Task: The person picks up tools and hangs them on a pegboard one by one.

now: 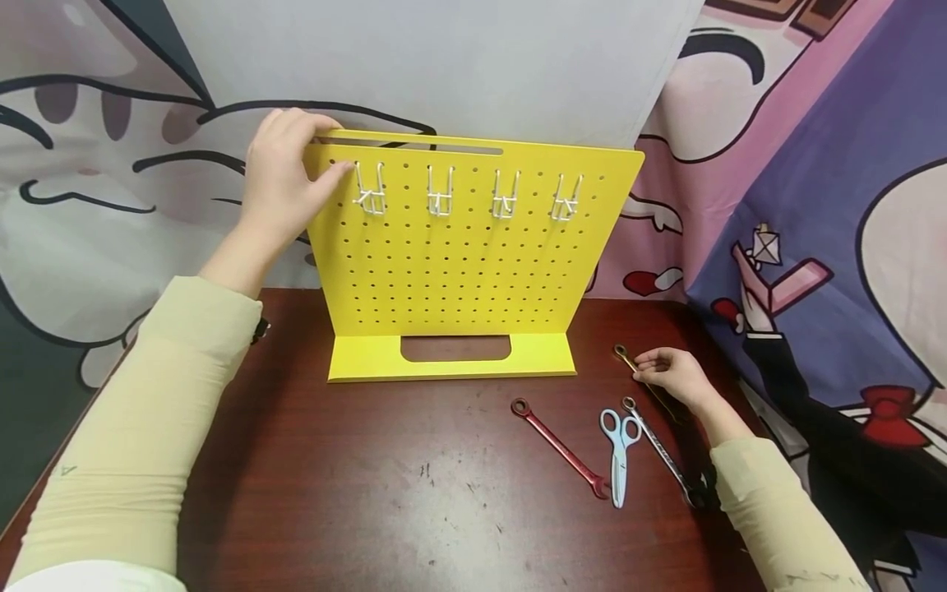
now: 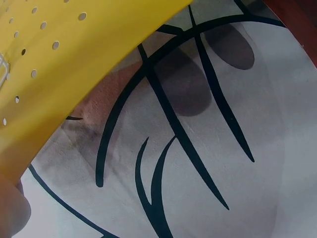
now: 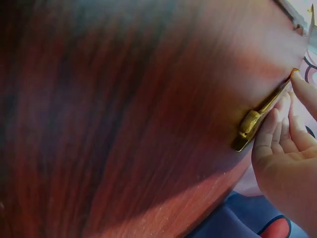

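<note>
A yellow pegboard [image 1: 459, 255] stands upright on its base at the back of the table. My left hand [image 1: 284, 168] grips its top left corner, thumb across the front, fingers over the upper edge. In the left wrist view the pegboard [image 2: 64, 59] fills the upper left, with only a bit of that hand [image 2: 12, 210] showing. Over on the right, my right hand [image 1: 675, 376] pinches a gold wrench [image 1: 624, 353] between thumb and fingers. The right wrist view shows the gold wrench [image 3: 251, 121] beside the curled fingers of the right hand [image 3: 285, 158], one end near the tabletop.
Several white wire hooks [image 1: 440, 193] hang in a row on the pegboard. On the brown table [image 1: 355, 477] lie a red wrench [image 1: 558, 446], light blue scissors [image 1: 620, 460] and a silver wrench [image 1: 658, 446]. Printed cloth [image 1: 799, 205] hangs close by on the right.
</note>
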A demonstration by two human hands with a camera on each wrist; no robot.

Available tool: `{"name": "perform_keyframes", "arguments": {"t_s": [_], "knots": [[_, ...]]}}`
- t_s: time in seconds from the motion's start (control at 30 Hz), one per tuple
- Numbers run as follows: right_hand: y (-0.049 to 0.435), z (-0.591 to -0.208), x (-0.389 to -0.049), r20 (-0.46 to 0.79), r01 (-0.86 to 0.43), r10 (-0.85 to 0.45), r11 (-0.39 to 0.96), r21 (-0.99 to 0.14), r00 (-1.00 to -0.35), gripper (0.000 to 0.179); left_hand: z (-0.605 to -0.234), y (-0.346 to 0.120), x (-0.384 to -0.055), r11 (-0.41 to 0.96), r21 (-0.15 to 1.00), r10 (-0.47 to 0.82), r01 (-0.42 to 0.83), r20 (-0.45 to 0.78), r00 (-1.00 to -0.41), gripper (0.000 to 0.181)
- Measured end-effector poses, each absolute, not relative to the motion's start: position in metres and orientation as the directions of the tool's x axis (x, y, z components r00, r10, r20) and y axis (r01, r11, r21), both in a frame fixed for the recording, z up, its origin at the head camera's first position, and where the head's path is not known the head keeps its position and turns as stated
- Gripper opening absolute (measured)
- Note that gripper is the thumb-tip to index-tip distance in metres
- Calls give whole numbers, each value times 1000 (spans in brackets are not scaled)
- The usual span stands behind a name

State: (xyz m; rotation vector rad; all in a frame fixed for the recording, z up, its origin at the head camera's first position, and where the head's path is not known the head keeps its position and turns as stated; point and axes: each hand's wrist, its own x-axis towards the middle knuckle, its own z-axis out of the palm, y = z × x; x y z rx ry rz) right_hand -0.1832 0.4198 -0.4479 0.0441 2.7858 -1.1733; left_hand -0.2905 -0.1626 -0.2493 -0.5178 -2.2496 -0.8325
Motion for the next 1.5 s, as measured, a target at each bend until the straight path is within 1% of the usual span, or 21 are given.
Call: {"name": "perform_keyframes", "arguments": {"t_s": [0.23,0.57,0.8,0.93,1.2,1.5], "knots": [[419,-447,-188,-109,77,13,789,-610,-994,33,-249,-162,-289,719,416,127,557,709,-693,35],[419,-447,-191,-129,104,33,797,-595,-991,28,-251,-163,-291,714,412,133,566,714,-687,35],[417,-445,-191,-153,115,26,789,-604,-988,28,-251,-162,-291,714,416,131,564,711,-691,35],[417,-443,-191,-150,110,23,791,-602,-988,28,-251,-162,-291,714,419,126,562,712,-691,34],[414,-441,-189,-131,114,50,828,-549,-990,26,-251,-164,-291,714,423,120,558,711,-693,34],[412,-439,-187,-125,124,64,818,-562,-990,27,-251,-163,-291,712,423,122,561,712,-692,34]]}}
